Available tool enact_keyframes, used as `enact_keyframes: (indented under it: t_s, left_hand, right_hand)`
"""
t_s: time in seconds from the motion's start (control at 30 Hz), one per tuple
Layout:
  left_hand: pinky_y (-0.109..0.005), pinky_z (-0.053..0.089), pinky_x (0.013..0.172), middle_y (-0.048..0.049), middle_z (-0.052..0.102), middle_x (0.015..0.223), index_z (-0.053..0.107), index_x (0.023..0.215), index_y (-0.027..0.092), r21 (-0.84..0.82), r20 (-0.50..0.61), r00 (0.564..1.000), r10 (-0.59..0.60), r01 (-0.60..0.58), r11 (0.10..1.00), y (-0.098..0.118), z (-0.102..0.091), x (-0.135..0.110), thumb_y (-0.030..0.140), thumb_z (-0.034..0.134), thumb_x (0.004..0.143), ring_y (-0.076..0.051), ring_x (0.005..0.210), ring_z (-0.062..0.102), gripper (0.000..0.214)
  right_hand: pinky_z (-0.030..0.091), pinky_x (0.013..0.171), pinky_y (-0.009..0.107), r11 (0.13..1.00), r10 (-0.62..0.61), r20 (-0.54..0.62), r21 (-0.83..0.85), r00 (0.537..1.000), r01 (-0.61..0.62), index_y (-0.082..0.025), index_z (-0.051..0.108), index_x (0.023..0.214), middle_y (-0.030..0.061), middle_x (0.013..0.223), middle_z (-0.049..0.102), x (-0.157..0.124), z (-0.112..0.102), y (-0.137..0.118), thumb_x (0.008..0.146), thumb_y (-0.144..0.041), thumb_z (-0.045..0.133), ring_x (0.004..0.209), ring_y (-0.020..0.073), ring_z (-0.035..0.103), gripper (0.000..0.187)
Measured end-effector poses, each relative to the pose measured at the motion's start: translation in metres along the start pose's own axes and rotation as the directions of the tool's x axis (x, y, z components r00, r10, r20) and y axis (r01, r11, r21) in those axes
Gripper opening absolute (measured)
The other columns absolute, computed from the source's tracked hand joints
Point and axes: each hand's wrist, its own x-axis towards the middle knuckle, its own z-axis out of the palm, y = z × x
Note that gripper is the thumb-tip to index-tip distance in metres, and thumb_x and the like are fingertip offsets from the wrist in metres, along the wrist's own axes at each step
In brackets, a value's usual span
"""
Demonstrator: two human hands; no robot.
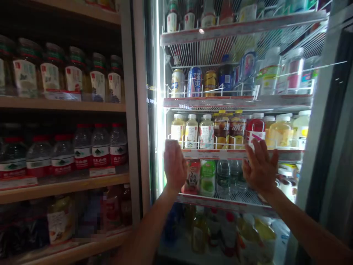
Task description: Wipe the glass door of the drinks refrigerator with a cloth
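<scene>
My left hand (174, 167) is raised in front of a lit drinks fridge, near its left side, palm turned toward the shelves. Its fingers are stretched and hold nothing, a little blurred. My right hand (260, 167) is up on the other side with its fingers spread and nothing in it. Reflections show on the glass before the bottles; whether either palm touches it I cannot tell. Behind my left hand stand a red-labelled bottle (191, 178) and a green bottle (207, 178). Just above my right fingers is a red drink bottle (256, 127).
Wooden shelves (63, 105) on the left carry rows of jar-like bottles (25, 75) and red-capped water bottles (99, 147). Inside the fridge, wire racks hold cans (194, 81) and yellow-capped tea bottles (221, 129). A grey upright frame (320, 147) bounds the fridge at right.
</scene>
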Motion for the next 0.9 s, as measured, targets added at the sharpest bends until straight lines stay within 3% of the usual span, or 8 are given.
enact_keyframes:
  t_s: [0.17, 0.37, 0.47, 0.53, 0.67, 0.77, 0.8, 0.9]
  left_hand:
    - [-0.039, 0.028, 0.117, -0.0075, 0.032, 0.153, 0.031, 0.144, 0.014, -0.137, 0.112, 0.9, 0.42, -0.405, 0.904, 0.063, 0.022, 0.012, 0.019, 0.043, 0.089, -0.023, 0.145, 0.011, 0.056]
    - [-0.048, 0.025, 0.117, -0.011, 0.017, 0.157, 0.013, 0.15, 0.016, -0.048, -0.038, 0.999, 0.017, -0.019, 0.999, 0.017, 0.014, 0.041, 0.017, 0.04, 0.09, -0.026, 0.146, 0.01, 0.066]
    - [-0.053, 0.024, 0.116, -0.0119, 0.014, 0.158, 0.012, 0.15, 0.015, -0.076, -0.061, 0.996, -0.058, 0.053, 0.996, 0.04, 0.026, 0.05, 0.016, 0.04, 0.089, -0.029, 0.146, 0.007, 0.068]
    - [-0.051, 0.026, 0.116, -0.0119, 0.018, 0.157, 0.017, 0.149, 0.013, -0.127, 0.033, 0.997, 0.075, -0.07, 0.989, 0.079, 0.037, 0.044, 0.016, 0.04, 0.089, -0.028, 0.146, 0.006, 0.065]
    - [-0.042, 0.025, 0.118, -0.0091, 0.031, 0.153, 0.04, 0.139, 0.009, -0.227, 0.159, 0.834, 0.529, -0.491, 0.841, 0.144, 0.047, 0.016, 0.019, 0.042, 0.089, -0.028, 0.146, 0.009, 0.051]
    - [-0.038, 0.022, 0.119, -0.0057, 0.034, 0.152, 0.043, 0.137, 0.012, -0.278, 0.152, 0.682, 0.715, -0.665, 0.693, 0.149, 0.048, 0.025, 0.02, 0.041, 0.09, -0.025, 0.145, 0.012, 0.049]
    - [-0.038, 0.022, 0.119, -0.0062, 0.034, 0.152, 0.041, 0.139, 0.012, -0.273, 0.145, 0.698, 0.701, -0.653, 0.707, 0.145, 0.05, 0.039, 0.019, 0.039, 0.09, -0.024, 0.146, 0.011, 0.049]
    - [-0.045, 0.024, 0.117, -0.011, 0.033, 0.152, 0.031, 0.144, 0.011, -0.223, 0.105, 0.893, 0.438, -0.408, 0.885, 0.134, 0.064, 0.1, 0.018, 0.035, 0.091, -0.025, 0.146, 0.008, 0.054]
  right_hand:
    - [0.012, 0.116, 0.052, 1.0, 0.011, 0.033, 0.024, 0.999, -0.012, -0.028, 0.013, 0.151, 0.0077, 0.156, 0.025, 0.0, -0.006, 0.008, 0.09, -0.03, 0.043, 0.143, 0.0271, 0.025, 0.068]
    - [0.016, 0.114, 0.053, 0.99, 0.082, -0.027, -0.115, 0.996, -0.084, -0.017, 0.028, 0.147, 0.0159, 0.151, 0.034, -0.019, -0.031, 0.064, 0.091, -0.032, 0.041, 0.141, 0.0305, 0.029, 0.06]
    - [0.017, 0.114, 0.053, 0.985, 0.109, -0.012, -0.134, 0.994, -0.109, -0.016, 0.028, 0.147, 0.0166, 0.15, 0.035, -0.027, -0.037, 0.071, 0.091, -0.032, 0.042, 0.14, 0.03, 0.03, 0.06]
    - [0.017, 0.114, 0.052, 0.985, 0.118, 0.0, -0.124, 0.993, -0.117, -0.018, 0.024, 0.148, 0.0154, 0.151, 0.034, -0.03, -0.036, 0.066, 0.091, -0.031, 0.042, 0.141, 0.0288, 0.029, 0.061]
    - [0.019, 0.114, 0.052, 0.987, 0.12, -0.015, -0.104, 0.993, -0.121, -0.021, 0.019, 0.15, 0.0142, 0.152, 0.032, -0.036, -0.038, 0.063, 0.091, -0.029, 0.04, 0.142, 0.0277, 0.028, 0.063]
    - [0.019, 0.114, 0.053, 0.985, 0.113, -0.012, -0.133, 0.994, -0.114, -0.022, 0.019, 0.15, 0.0138, 0.152, 0.032, -0.042, -0.049, 0.081, 0.091, -0.03, 0.041, 0.142, 0.0274, 0.027, 0.064]
    - [0.019, 0.114, 0.053, 0.981, 0.119, -0.013, -0.151, 0.993, -0.12, -0.023, 0.018, 0.15, 0.0134, 0.152, 0.032, -0.043, -0.054, 0.089, 0.091, -0.03, 0.041, 0.142, 0.0272, 0.027, 0.064]
    - [0.019, 0.114, 0.053, 0.966, 0.15, -0.018, -0.209, 0.989, -0.15, -0.023, 0.018, 0.15, 0.0136, 0.152, 0.031, -0.045, -0.069, 0.113, 0.092, -0.031, 0.039, 0.142, 0.0277, 0.027, 0.062]
